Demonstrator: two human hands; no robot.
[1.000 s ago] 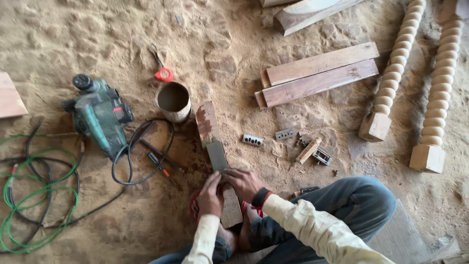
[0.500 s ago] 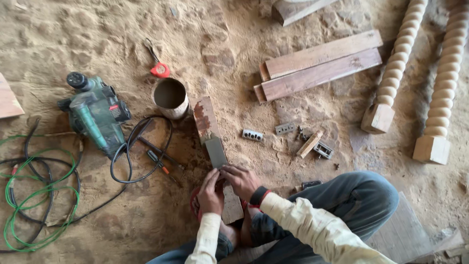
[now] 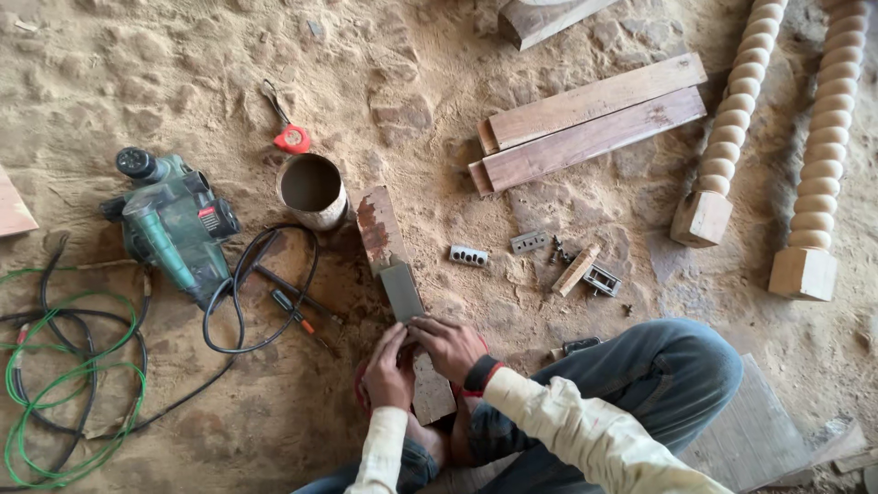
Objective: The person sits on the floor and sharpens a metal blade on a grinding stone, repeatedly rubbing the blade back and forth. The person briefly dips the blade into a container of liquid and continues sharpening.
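A narrow wooden board point(image 3: 378, 222) with a reddish stained top lies on the sand, pointing away from me. A grey sharpening stone point(image 3: 401, 291) sits on it. My left hand point(image 3: 389, 368) and my right hand point(image 3: 450, 348) meet at the stone's near end, fingertips pressed down together on a small flat piece that the fingers mostly hide. The board's near end point(image 3: 433, 391) runs between my hands toward my foot. My right leg in blue jeans point(image 3: 640, 384) is folded to the right.
Left: a green power planer point(image 3: 174, 224), its black cable point(image 3: 261, 302), a green cord point(image 3: 55, 384). A tin can point(image 3: 312, 189) and red tape measure point(image 3: 293, 139) are beyond the board. Small metal parts point(image 3: 468, 255) and a wood scrap point(image 3: 576, 269) lie right. Further off: two planks point(image 3: 585, 119), two turned posts point(image 3: 732, 119).
The view has shifted a little. Both hands stay at the near end of the stone, drawn very slightly toward me.
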